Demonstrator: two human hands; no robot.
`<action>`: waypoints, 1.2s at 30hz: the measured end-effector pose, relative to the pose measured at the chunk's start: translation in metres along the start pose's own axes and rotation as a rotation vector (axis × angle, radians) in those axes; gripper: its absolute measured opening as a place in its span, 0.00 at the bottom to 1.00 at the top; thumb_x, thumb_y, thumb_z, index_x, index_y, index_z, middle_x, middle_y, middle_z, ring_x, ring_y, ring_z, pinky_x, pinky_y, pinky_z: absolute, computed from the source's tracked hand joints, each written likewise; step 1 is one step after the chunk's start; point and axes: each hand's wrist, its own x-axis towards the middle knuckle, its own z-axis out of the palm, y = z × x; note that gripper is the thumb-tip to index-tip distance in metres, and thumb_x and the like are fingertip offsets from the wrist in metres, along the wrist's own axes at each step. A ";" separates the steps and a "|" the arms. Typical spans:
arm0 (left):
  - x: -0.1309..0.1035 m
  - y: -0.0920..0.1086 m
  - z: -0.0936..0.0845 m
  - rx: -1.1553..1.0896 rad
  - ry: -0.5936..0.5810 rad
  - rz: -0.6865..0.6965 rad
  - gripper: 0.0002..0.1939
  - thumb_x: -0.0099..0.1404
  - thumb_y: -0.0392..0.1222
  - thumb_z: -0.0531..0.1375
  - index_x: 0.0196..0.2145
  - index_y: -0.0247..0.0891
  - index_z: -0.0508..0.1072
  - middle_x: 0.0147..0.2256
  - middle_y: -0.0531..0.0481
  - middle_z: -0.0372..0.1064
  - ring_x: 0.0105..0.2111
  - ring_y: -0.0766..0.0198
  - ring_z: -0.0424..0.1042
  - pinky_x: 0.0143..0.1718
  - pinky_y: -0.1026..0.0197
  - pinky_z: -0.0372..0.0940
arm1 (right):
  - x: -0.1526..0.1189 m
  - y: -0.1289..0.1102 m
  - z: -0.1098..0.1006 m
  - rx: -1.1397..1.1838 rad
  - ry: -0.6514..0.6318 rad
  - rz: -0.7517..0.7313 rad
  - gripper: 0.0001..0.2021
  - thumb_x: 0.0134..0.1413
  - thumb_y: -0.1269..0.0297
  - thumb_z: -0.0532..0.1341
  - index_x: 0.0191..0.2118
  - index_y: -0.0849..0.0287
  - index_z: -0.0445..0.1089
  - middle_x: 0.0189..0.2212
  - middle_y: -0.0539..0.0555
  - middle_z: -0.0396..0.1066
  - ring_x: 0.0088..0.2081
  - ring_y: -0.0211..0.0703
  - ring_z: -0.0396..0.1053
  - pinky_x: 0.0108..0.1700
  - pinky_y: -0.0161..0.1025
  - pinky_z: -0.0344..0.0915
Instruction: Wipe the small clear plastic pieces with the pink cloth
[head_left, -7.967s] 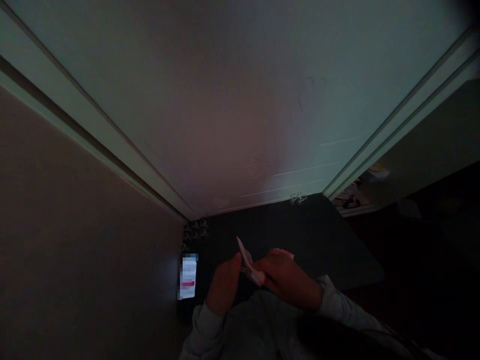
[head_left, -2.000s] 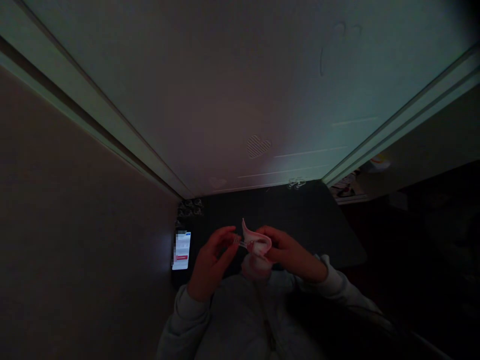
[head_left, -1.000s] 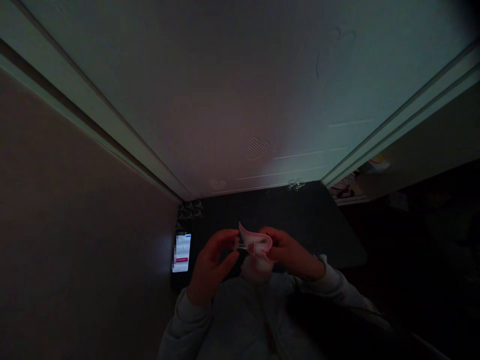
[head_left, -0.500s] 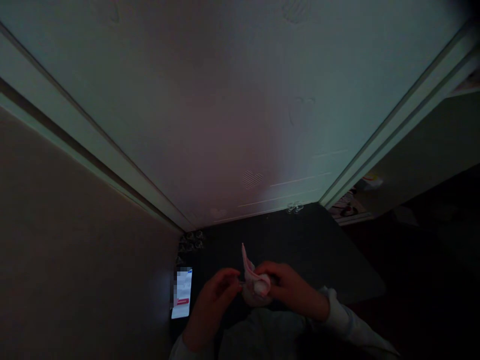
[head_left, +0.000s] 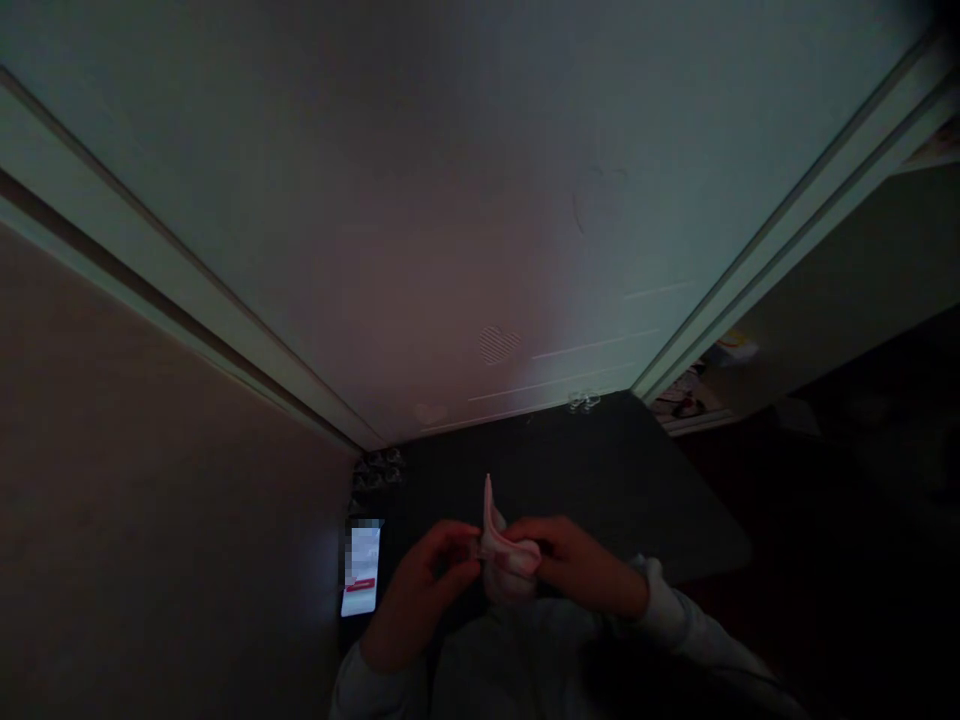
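Observation:
In my right hand [head_left: 574, 562] is a pink-and-white piece of soft cloth-like material [head_left: 512, 558], gripped at its right side; a thin pink point of it stands upright. My left hand [head_left: 435, 580] is pinched at the left edge of this piece. Between its thumb and forefinger is a small pale, clear-looking bit [head_left: 475, 548], too dark to name. Both hands are close together over the near side of a dark table [head_left: 600, 470]. The lower part of the pink-and-white piece is in shadow.
A lit phone [head_left: 362, 570] lies left of my left hand. Several small clear objects [head_left: 379, 466] stand in the back left corner, and more clear objects [head_left: 583, 401] by the back panel. A pale panel [head_left: 420, 250] with a heart pattern rises behind the table, with a wall on the left.
The pink-and-white piece has turned and folded a little between my hands, its round opening now less visible. My left fingers are closer against it. The view has shifted slightly.

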 end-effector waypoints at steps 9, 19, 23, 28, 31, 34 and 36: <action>-0.005 0.005 0.003 0.113 -0.017 0.078 0.10 0.57 0.38 0.62 0.39 0.42 0.73 0.35 0.51 0.69 0.37 0.59 0.67 0.39 0.60 0.60 | 0.004 -0.002 -0.005 0.499 -0.051 0.261 0.05 0.40 0.67 0.64 0.26 0.63 0.71 0.20 0.45 0.65 0.22 0.32 0.58 0.25 0.31 0.53; -0.015 0.007 0.005 0.201 0.127 0.209 0.10 0.59 0.33 0.61 0.38 0.44 0.72 0.42 0.50 0.70 0.45 0.58 0.67 0.45 0.58 0.60 | 0.011 -0.007 0.003 0.647 -0.098 0.298 0.07 0.38 0.69 0.60 0.28 0.63 0.72 0.20 0.45 0.63 0.21 0.31 0.53 0.24 0.31 0.48; -0.014 0.010 0.008 0.210 0.134 0.244 0.10 0.60 0.32 0.59 0.37 0.45 0.72 0.43 0.49 0.70 0.45 0.58 0.67 0.46 0.58 0.61 | 0.010 -0.007 0.003 0.650 -0.127 0.276 0.07 0.36 0.71 0.59 0.26 0.63 0.72 0.18 0.44 0.61 0.21 0.31 0.52 0.24 0.31 0.47; -0.012 0.005 0.010 0.104 0.157 0.214 0.17 0.59 0.34 0.60 0.46 0.44 0.69 0.48 0.46 0.67 0.43 0.58 0.68 0.44 0.57 0.63 | 0.008 -0.006 0.002 0.642 -0.075 0.275 0.07 0.36 0.71 0.60 0.28 0.61 0.71 0.19 0.43 0.62 0.21 0.31 0.52 0.24 0.31 0.49; -0.010 0.002 0.009 -0.012 0.187 0.147 0.23 0.59 0.39 0.61 0.52 0.43 0.64 0.49 0.43 0.66 0.43 0.57 0.68 0.42 0.57 0.64 | 0.008 -0.002 0.002 0.602 -0.005 0.275 0.08 0.37 0.70 0.62 0.30 0.62 0.72 0.22 0.45 0.65 0.23 0.33 0.56 0.26 0.31 0.51; -0.007 0.003 0.007 -0.021 0.184 0.027 0.20 0.61 0.45 0.59 0.50 0.40 0.66 0.41 0.45 0.71 0.38 0.58 0.70 0.39 0.58 0.64 | 0.009 0.001 0.001 0.531 0.029 0.240 0.08 0.40 0.68 0.63 0.31 0.62 0.72 0.23 0.46 0.67 0.24 0.34 0.59 0.28 0.32 0.54; -0.006 0.004 0.006 0.014 0.182 -0.047 0.20 0.63 0.49 0.57 0.49 0.38 0.67 0.34 0.48 0.72 0.34 0.60 0.70 0.37 0.59 0.63 | 0.009 0.002 0.000 0.445 0.040 0.207 0.08 0.42 0.67 0.63 0.32 0.62 0.73 0.25 0.47 0.68 0.26 0.35 0.61 0.29 0.32 0.56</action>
